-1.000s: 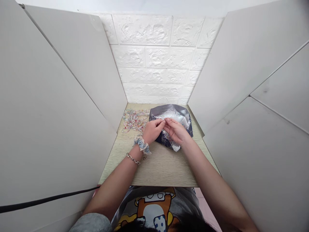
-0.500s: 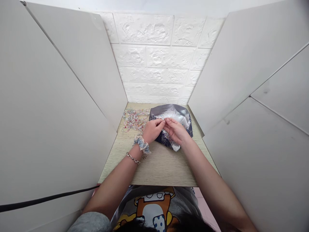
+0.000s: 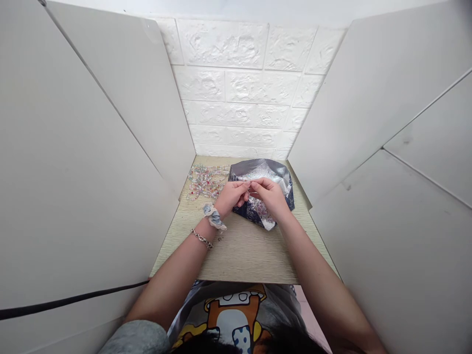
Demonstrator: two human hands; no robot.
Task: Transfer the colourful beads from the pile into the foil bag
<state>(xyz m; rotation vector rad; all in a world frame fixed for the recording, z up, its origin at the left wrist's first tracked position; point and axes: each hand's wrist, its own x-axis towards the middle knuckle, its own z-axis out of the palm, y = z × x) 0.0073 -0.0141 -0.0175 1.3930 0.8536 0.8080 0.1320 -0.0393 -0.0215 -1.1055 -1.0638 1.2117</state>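
Left hand (image 3: 231,195) and right hand (image 3: 270,195) have closed above the pouch (image 3: 261,170).

Navy patterned pouch (image 3: 248,211) with crinkled silver lining (image 3: 261,171) lying folded open; tangled multicoloured bead strands (image 3: 205,182) sprawling just left of it.

Improvised indoor craft booth: white panels (image 3: 92,172) left and right, embossed faux-brick wall (image 3: 236,88) far side, wood-grain tabletop (image 3: 243,255) carrying loose beads (image 3: 205,182).

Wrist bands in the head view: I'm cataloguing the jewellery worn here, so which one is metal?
The silver-coloured chain bracelet on the left arm. Unlike the soft, ruffled fabric scrunchie, it is made of linked metal and sits farther from the hand.
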